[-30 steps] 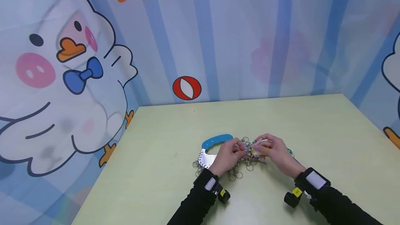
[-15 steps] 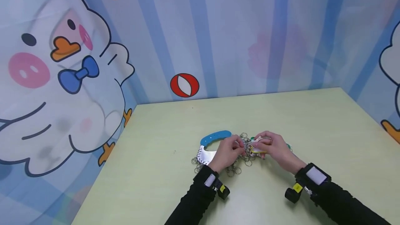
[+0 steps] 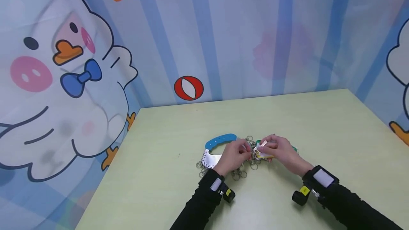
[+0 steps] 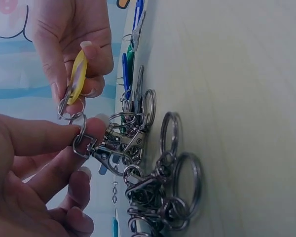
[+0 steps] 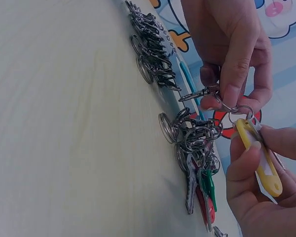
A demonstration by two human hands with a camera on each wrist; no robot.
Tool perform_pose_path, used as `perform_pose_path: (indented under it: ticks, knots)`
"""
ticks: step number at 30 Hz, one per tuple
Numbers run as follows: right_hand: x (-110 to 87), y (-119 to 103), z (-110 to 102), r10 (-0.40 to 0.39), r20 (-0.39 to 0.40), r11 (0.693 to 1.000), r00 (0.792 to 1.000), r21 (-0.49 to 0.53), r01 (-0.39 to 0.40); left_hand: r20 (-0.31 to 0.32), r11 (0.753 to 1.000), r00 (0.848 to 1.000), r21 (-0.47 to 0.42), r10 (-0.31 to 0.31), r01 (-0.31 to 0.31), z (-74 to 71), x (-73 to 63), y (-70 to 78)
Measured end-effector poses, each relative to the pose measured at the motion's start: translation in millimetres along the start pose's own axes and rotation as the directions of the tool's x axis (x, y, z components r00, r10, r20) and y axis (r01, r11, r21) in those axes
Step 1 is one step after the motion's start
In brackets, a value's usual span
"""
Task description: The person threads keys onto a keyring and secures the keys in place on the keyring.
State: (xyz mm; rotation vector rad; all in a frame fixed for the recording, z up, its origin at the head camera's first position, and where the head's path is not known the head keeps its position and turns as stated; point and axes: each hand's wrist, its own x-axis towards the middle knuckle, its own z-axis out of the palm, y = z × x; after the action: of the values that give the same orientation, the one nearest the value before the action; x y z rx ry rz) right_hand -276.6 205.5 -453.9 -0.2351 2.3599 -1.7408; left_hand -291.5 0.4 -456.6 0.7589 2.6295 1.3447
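My left hand (image 3: 235, 155) pinches a metal ring (image 4: 79, 140) between thumb and finger; a swivel clasp hangs from this ring. Close by on the right, my right hand (image 3: 282, 152) grips a yellow key tag (image 5: 272, 185) with a pale label. A small split ring (image 5: 246, 111) runs through the tag's end and meets the left hand's ring in the right wrist view. Beneath both hands lies a pile of metal rings and clasps (image 4: 123, 148). Keys (image 5: 190, 190) and a green key tag (image 5: 210, 187) lie at the pile's right end.
Left of the hands is a silver plate (image 3: 211, 159) with a curved blue handle (image 3: 220, 140) and several rings along its edge. All of it lies on a pale table (image 3: 153, 173), with a printed cloth wall (image 3: 236, 45) behind.
The hands stay close together over the pile throughout. In the right hand the tag has tilted, so more of its white side shows. The head view has shifted slightly.
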Motion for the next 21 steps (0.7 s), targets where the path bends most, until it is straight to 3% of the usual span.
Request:
perform_pose_path:
  ticks: [4,9,15,21]
  knots:
    - [-1.6,1.4,-0.4,-0.008,0.011,1.0,1.0,-0.009,0.008,0.032,0.999,0.999,0.028,0.026,-0.027,1.2,0.6,1.3]
    - [-2.7,2.9,-1.8,-0.025,0.036,0.999,0.999,-0.027,0.026,0.043,0.988,0.997,0.136,0.062,-0.067,4.4,3.5,1.0]
    - [-2.9,3.4,-1.0,-0.036,0.037,0.999,0.999,-0.038,0.038,0.008,0.957,0.996,0.275,0.089,-0.088,8.9,6.6,0.3]
    - [0.9,2.0,-4.7,-0.045,0.032,0.998,0.998,-0.034,0.046,-0.002,0.967,0.994,0.231,0.108,-0.105,6.9,9.1,2.0]
